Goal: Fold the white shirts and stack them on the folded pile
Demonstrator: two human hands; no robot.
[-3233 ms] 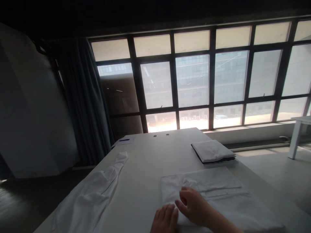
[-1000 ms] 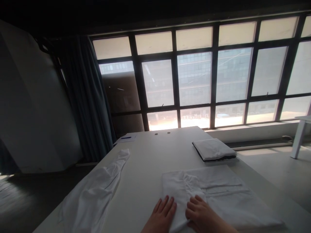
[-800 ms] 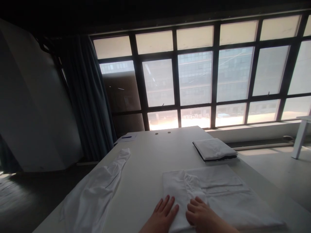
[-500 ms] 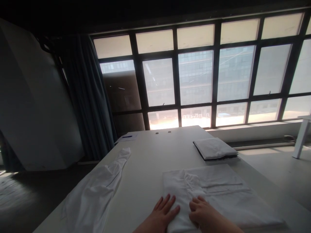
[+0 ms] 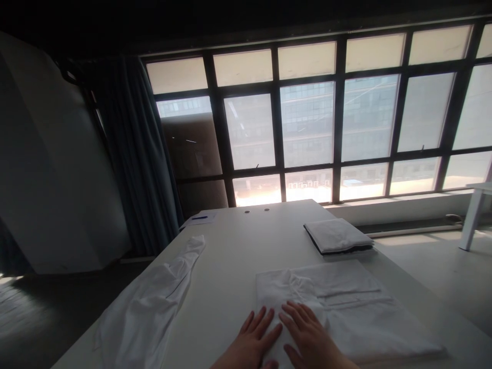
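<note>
My left hand [image 5: 255,342] lies flat with its fingers spread, over the near left edge of a folded white cloth garment [image 5: 346,307]. My right hand [image 5: 307,338] rests palm down on the same garment, close beside the left, and neither hand grips it. A narrow folded flap runs under my fingers. Farther along the white table [image 5: 230,266] sits a folded white stack [image 5: 337,236] with a dark layer at its lower edge. To the left lies a long, crumpled white garment [image 5: 151,307].
A sheet of paper with a blue pen [image 5: 199,219] lies at the table's far corner. Beyond the table are a large dark-framed window [image 5: 307,123] and a dark curtain [image 5: 134,154]. A white side table [image 5: 476,207] stands at the right.
My right hand has slid left and forward, opening flat on the garment nearer my left hand. The left hand has barely shifted, and the head view has moved slightly.
</note>
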